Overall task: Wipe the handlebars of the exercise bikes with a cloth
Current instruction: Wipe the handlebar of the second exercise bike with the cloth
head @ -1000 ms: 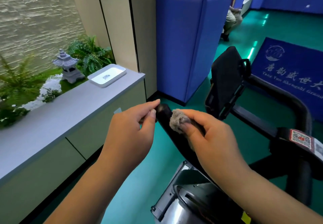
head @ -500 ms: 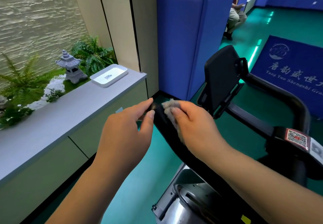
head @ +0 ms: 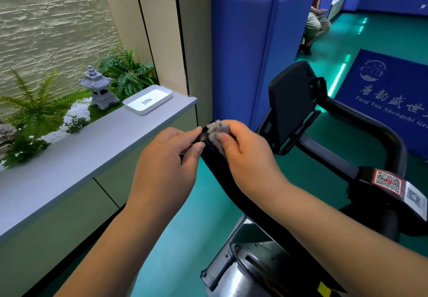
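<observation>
A black exercise-bike handlebar [head: 217, 169] rises from the lower right to a tip in the middle of the view. My right hand [head: 249, 155] presses a small fuzzy grey cloth [head: 216, 128] onto that tip, with the thumb over the cloth. My left hand [head: 165, 164] pinches the bar's end between thumb and fingers from the left side. The far handlebar [head: 379, 134] curves round on the right behind the black console holder [head: 291, 102].
A grey counter [head: 76, 164] with a white tray [head: 148, 99], a stone lantern [head: 98, 87] and ferns runs along the left. A blue padded pillar [head: 240, 60] stands ahead. A seated person [head: 316, 25] is at the far back, a blue mat [head: 391, 97] on the green floor, the flywheel housing [head: 250, 266] below.
My right hand has slid the cloth up along the handlebar from below the end to its tip. My left hand has stayed pinched on the bar's end.
</observation>
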A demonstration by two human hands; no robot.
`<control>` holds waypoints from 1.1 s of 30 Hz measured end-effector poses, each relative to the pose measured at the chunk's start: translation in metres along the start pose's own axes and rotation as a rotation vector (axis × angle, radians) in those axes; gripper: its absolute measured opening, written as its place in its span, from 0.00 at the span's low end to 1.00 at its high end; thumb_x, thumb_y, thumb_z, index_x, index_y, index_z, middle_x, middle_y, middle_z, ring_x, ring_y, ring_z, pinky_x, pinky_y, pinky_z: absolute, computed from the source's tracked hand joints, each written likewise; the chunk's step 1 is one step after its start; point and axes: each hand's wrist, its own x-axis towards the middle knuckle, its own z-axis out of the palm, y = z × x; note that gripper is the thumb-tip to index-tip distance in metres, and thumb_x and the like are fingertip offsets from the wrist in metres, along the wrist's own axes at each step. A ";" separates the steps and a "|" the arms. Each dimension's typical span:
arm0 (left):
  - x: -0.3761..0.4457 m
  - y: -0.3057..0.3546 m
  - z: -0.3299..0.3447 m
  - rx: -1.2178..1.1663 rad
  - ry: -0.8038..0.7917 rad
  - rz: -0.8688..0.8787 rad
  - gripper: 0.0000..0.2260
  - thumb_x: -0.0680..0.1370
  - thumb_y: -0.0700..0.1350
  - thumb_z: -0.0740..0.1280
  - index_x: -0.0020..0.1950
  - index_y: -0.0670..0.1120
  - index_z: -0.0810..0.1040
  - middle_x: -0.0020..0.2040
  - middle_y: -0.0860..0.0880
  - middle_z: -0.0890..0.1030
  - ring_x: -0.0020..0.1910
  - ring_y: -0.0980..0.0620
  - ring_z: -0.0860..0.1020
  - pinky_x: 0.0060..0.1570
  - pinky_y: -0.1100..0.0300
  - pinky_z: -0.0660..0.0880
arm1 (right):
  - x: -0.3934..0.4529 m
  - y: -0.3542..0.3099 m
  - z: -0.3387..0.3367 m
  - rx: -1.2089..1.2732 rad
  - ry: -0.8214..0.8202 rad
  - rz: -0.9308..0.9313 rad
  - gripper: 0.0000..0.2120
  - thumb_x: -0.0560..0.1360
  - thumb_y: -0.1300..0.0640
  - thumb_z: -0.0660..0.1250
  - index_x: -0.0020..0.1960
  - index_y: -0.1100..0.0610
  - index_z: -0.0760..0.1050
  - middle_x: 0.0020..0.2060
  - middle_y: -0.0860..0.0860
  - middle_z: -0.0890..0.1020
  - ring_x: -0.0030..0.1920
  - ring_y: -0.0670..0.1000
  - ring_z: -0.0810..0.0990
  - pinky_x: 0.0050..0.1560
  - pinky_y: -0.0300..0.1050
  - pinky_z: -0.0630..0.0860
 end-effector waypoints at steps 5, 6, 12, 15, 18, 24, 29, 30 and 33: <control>0.000 -0.001 0.001 0.000 0.007 -0.016 0.13 0.77 0.47 0.65 0.62 0.53 0.79 0.45 0.58 0.78 0.43 0.60 0.71 0.41 0.69 0.69 | -0.027 0.013 -0.012 -0.006 -0.069 0.049 0.05 0.79 0.55 0.62 0.50 0.47 0.77 0.42 0.42 0.82 0.43 0.38 0.79 0.42 0.29 0.73; 0.001 -0.001 0.001 -0.003 0.004 -0.018 0.13 0.77 0.47 0.65 0.62 0.53 0.79 0.45 0.58 0.78 0.43 0.60 0.71 0.41 0.70 0.69 | -0.038 0.018 -0.017 -0.047 -0.085 0.048 0.05 0.78 0.54 0.63 0.47 0.46 0.76 0.39 0.41 0.82 0.42 0.37 0.78 0.39 0.28 0.71; 0.004 0.000 0.003 0.022 0.023 -0.017 0.13 0.78 0.47 0.65 0.62 0.52 0.79 0.44 0.58 0.76 0.42 0.59 0.70 0.39 0.73 0.64 | -0.027 0.009 -0.016 -0.053 -0.054 -0.016 0.06 0.78 0.58 0.65 0.48 0.46 0.76 0.35 0.36 0.78 0.41 0.33 0.77 0.38 0.25 0.69; 0.001 0.002 0.003 0.054 0.048 0.009 0.13 0.78 0.46 0.65 0.62 0.50 0.79 0.45 0.57 0.76 0.43 0.57 0.72 0.37 0.68 0.64 | -0.018 0.006 -0.011 -0.075 -0.037 -0.040 0.04 0.78 0.56 0.64 0.52 0.50 0.75 0.38 0.39 0.79 0.43 0.37 0.77 0.39 0.26 0.70; -0.005 0.002 0.001 0.040 0.068 0.038 0.13 0.77 0.45 0.67 0.62 0.49 0.79 0.45 0.57 0.77 0.43 0.58 0.72 0.39 0.69 0.65 | -0.041 0.018 -0.022 -0.068 -0.091 -0.017 0.04 0.75 0.56 0.67 0.48 0.48 0.75 0.41 0.41 0.83 0.43 0.37 0.79 0.40 0.29 0.73; -0.005 0.001 -0.001 -0.001 0.064 0.036 0.13 0.76 0.43 0.68 0.61 0.48 0.80 0.46 0.55 0.80 0.44 0.60 0.71 0.42 0.73 0.63 | -0.048 0.018 -0.027 -0.215 -0.017 -0.195 0.08 0.69 0.67 0.73 0.46 0.58 0.79 0.45 0.49 0.78 0.45 0.41 0.75 0.49 0.25 0.69; -0.004 0.000 0.000 0.007 0.051 0.040 0.14 0.77 0.41 0.67 0.62 0.48 0.79 0.51 0.51 0.82 0.48 0.58 0.72 0.45 0.73 0.62 | -0.025 -0.002 -0.006 -0.241 0.094 -0.327 0.07 0.69 0.66 0.73 0.47 0.62 0.79 0.44 0.52 0.73 0.43 0.45 0.72 0.47 0.28 0.69; -0.004 -0.001 0.000 0.003 0.050 0.040 0.14 0.77 0.41 0.66 0.62 0.48 0.79 0.51 0.51 0.82 0.47 0.59 0.72 0.44 0.73 0.62 | -0.028 -0.001 -0.006 -0.230 0.072 -0.313 0.07 0.70 0.66 0.73 0.47 0.61 0.79 0.44 0.52 0.72 0.43 0.45 0.73 0.47 0.30 0.71; -0.005 -0.003 0.000 -0.020 0.046 0.036 0.14 0.78 0.42 0.65 0.63 0.49 0.78 0.51 0.53 0.81 0.44 0.61 0.70 0.41 0.76 0.64 | -0.056 0.015 -0.018 -0.178 -0.055 -0.249 0.07 0.71 0.67 0.72 0.47 0.59 0.80 0.44 0.51 0.73 0.46 0.44 0.77 0.50 0.37 0.77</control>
